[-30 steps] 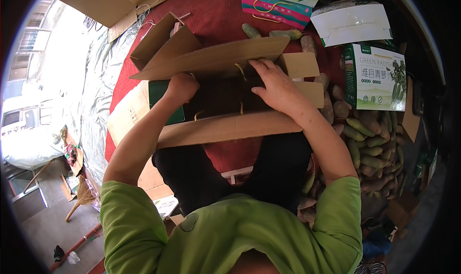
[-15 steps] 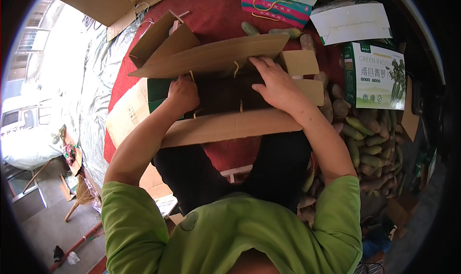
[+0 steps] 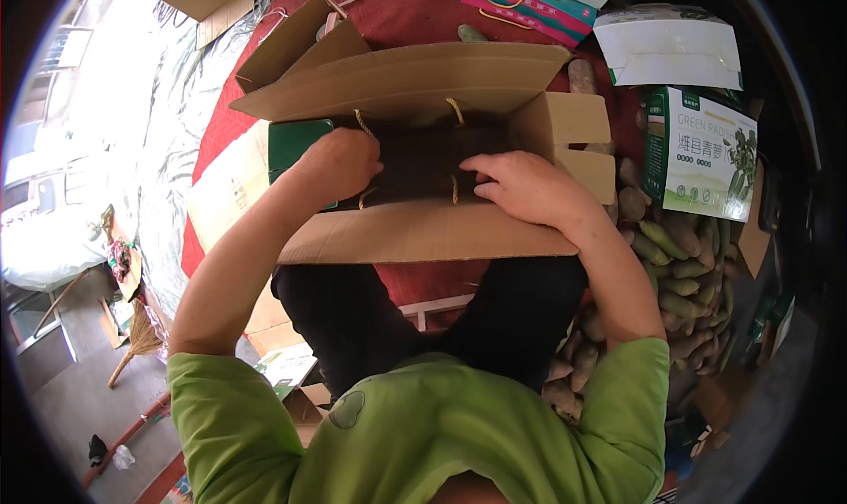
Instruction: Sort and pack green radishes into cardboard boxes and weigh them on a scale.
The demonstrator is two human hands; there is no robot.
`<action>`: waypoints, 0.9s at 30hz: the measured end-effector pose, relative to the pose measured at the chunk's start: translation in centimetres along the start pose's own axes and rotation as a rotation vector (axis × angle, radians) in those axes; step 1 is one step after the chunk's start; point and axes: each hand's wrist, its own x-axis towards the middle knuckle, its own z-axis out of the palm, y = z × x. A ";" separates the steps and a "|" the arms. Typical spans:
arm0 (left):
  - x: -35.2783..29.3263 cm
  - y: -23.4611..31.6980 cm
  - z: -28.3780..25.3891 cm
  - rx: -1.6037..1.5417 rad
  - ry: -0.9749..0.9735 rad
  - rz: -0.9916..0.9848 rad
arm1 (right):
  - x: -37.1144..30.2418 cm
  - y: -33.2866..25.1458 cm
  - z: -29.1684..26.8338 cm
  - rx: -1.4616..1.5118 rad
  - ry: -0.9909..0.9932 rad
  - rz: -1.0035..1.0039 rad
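— Where's the open cardboard carton (image 3: pixel 428 235)?
— Before the knees (image 3: pixel 340 292), rope handles (image 3: pixel 454 111) inside.
— Fingers?
— Left hand's (image 3: pixel 344 161) curl, grip unclear; right hand's (image 3: pixel 529 186), loosely spread and empty, have left the far flap (image 3: pixel 415 80).

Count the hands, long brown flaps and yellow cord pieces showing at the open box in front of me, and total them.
Hands: 2, the left hand and the right hand
Long brown flaps: 2, the far flap and the near flap
Yellow cord pieces: 4, two by each flap
Total: 8
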 end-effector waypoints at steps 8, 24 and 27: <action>0.4 -0.7 2.3 0.022 -0.250 0.147 | 1.5 0.6 0.5 0.189 -0.280 -0.111; 1.0 -0.1 3.0 -0.213 -0.001 -0.031 | 1.6 1.2 1.3 0.304 -0.098 -0.166; 1.5 -1.2 3.6 -0.052 0.116 0.092 | 1.7 2.1 1.5 0.146 0.014 -0.154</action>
